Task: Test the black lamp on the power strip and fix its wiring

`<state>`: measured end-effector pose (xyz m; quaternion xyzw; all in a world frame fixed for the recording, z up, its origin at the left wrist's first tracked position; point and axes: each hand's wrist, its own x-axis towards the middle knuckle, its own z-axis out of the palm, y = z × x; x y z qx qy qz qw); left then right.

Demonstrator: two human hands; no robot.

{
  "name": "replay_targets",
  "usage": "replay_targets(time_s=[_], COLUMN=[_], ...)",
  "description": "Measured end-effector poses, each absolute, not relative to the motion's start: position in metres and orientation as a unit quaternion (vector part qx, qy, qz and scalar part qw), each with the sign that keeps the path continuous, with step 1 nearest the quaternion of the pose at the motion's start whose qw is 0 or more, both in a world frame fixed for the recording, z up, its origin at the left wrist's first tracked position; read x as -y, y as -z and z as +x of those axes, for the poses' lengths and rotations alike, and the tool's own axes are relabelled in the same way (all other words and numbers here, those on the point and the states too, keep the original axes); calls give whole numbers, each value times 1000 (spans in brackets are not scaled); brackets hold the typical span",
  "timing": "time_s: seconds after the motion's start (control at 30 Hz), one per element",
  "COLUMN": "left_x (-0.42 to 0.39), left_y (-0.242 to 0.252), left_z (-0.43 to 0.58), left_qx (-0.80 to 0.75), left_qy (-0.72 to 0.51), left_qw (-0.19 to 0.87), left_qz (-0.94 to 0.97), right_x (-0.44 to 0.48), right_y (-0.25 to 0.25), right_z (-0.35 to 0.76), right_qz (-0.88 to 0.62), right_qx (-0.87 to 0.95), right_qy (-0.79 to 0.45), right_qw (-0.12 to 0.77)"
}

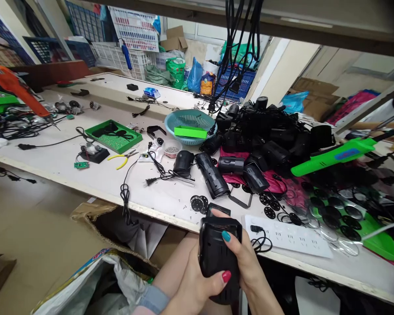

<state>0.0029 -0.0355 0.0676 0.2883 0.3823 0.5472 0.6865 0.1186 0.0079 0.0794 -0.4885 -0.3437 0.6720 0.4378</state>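
Observation:
Both my hands hold one black plastic housing (216, 253) below the front edge of the workbench (157, 199). My left hand (190, 286) wraps it from the lower left, thumb across its front. My right hand (246, 262) grips its right side, with a finger over the top. On the bench just beyond lie similar black housings (213, 175), black round discs (197, 203) and a white power strip (289, 236).
A large heap of black housings (269, 135) fills the right of the bench. A green power screwdriver (331, 155) hangs above it. A teal basket (188, 124), a green tray (113, 136), yellow pliers (123, 158) and loose cables lie further back. An open cardboard box (118, 227) stands below.

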Motion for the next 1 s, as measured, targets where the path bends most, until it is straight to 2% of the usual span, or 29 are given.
replay_targets(time_s=[0.17, 0.27, 0.37, 0.47, 0.57, 0.67, 0.73, 0.83, 0.9, 1.0], left_x=[35, 34, 34, 36, 40, 49, 55, 63, 67, 72], left_y=[-64, -60, -55, -51, -47, -40, -31, -16, -8, 3], left_z=[4, -2, -7, -4, 4, 7, 3, -12, -24, -33], left_qx=[-410, -418, -417, -419, -432, -455, -483, -509, -502, -490], left_qy=[-570, -538, -523, -561, -586, -588, -568, -541, -550, -548], left_qw=[659, 686, 707, 688, 668, 660, 666, 659, 643, 639], left_qz=[268, 256, 229, 190, 153, 108, 25, -119, -180, -227], right_x=[-12, -20, -26, -24, -14, -9, -15, -35, -49, -63], right_y=[-74, -69, -66, -65, -66, -68, -68, -63, -54, -29], right_z=[118, 118, 119, 123, 130, 147, 167, 212, 242, 272], right_qz=[-485, -475, -459, -432, -389, -369, -399, -584, -666, -674], right_qx=[336, 391, 521, 652, 735, 781, 757, 577, 508, 514], right_qy=[-695, -682, -590, -461, -407, -402, -407, -359, -339, -382], right_qw=[410, 396, 412, 418, 377, 304, 320, 444, 429, 369])
